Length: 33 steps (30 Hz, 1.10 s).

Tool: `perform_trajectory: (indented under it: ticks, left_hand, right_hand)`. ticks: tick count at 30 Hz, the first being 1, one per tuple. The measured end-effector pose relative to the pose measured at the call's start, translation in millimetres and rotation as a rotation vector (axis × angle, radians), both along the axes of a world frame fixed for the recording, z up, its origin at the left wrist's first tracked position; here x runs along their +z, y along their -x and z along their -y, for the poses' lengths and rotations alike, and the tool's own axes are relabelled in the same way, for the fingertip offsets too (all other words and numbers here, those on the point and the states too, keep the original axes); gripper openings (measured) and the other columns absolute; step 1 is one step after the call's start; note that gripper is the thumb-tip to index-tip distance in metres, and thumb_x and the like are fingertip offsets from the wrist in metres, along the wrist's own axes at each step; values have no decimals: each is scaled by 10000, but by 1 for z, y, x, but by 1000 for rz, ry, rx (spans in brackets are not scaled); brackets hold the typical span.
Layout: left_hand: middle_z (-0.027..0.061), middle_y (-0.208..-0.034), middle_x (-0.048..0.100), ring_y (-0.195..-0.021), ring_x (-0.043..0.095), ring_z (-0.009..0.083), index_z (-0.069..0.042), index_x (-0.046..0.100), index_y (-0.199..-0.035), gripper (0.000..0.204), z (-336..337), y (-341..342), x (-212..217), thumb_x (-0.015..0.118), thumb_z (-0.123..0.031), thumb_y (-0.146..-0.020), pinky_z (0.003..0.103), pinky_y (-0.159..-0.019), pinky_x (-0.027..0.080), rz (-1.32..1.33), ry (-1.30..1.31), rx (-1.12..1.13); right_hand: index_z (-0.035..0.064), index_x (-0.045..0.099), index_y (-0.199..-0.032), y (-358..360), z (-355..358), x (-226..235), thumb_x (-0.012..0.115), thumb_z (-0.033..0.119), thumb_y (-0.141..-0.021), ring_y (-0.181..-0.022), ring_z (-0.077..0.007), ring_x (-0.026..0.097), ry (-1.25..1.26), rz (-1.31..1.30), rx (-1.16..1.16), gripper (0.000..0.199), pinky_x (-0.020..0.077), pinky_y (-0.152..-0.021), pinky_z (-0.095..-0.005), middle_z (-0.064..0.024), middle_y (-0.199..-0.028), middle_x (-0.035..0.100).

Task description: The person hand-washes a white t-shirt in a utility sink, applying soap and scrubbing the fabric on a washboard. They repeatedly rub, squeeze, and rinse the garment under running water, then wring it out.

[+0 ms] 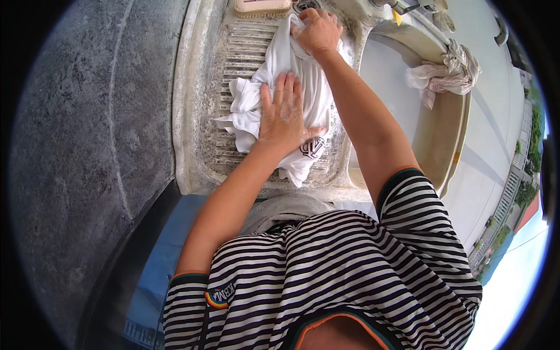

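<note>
White garment (311, 84) beneath flat left hand (283, 119), within curled right hand (318, 32).

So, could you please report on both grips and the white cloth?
Left grip flat on white cloth. Right grip clutching its far end. Brush nearby, not blocking.

The striped shirt (326, 256) bears pale capital letters (225, 292) beside a rainbow (214, 303). Bold dark letters (312, 147), partly lost in folds, stand on the white cloth (315, 102).
</note>
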State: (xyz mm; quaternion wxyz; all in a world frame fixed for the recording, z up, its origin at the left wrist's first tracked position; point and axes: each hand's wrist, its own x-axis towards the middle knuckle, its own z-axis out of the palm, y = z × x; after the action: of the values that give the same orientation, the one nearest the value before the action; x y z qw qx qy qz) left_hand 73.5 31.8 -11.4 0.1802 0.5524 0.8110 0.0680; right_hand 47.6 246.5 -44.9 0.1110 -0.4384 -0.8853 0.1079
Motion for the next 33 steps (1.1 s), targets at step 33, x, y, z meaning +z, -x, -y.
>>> perform_trajectory:
  ticks: [33]
  left_hand:
    - [144, -1565, 395, -1495, 283, 299, 10, 430, -1466, 983, 30, 26, -15, 731, -636, -788, 541, -1225, 146, -9, -230, 50]
  right_hand:
    - [132, 739, -1102, 20, 3, -10, 780, 424, -745, -1252, -327, 570, 180, 60, -12, 463, 465, -1020, -451, -110, -1343, 625]
